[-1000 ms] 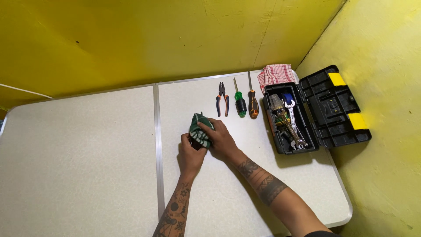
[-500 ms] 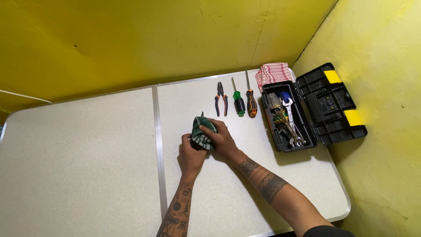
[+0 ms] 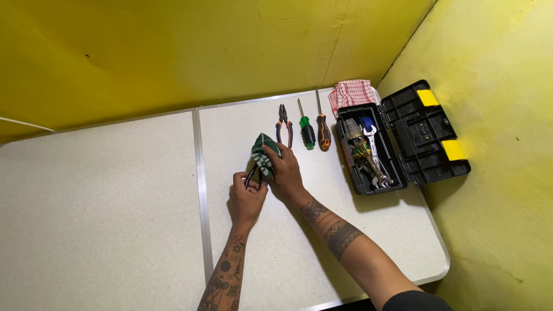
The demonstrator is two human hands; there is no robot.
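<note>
Starting at the left, most of the table (image 3: pixel 103 219) is bare grey top, with a metal seam (image 3: pixel 200 190) running near to far, just left of your hands.

Your left hand (image 3: pixel 246 198) sits right of that seam, fingers curled shut around the dark handles of a tool (image 3: pixel 253 174) poking out the near end of the green cloth (image 3: pixel 265 155). Can't tell exactly what the tool is, the cloth covers the working end.

Your right hand (image 3: pixel 286 175) is just right of the left one, nearly touching, fingers pressed down over the cloth and pinching it around the tool. So both hands are closed on the same bundle: left on the handles, right on the wrapped part.

The bit that matters: the tool's long axis runs near-to-far, tilted slightly right at the far end. The handles point back at you, the covered end points away. Left hand is at the near end, right hand is further out along it.

Further right and beyond the bundle, lined up the same near-far way: pliers (image 3: pixel 283 124), green screwdriver (image 3: pixel 306 128), orange screwdriver (image 3: pixel 322 129). Then a red checked rag (image 3: pixel 352 92) at the far edge, and the open black toolbox (image 3: pixel 397 138) with wrenches (image 3: pixel 371 152) inside, against the right wall.
</note>
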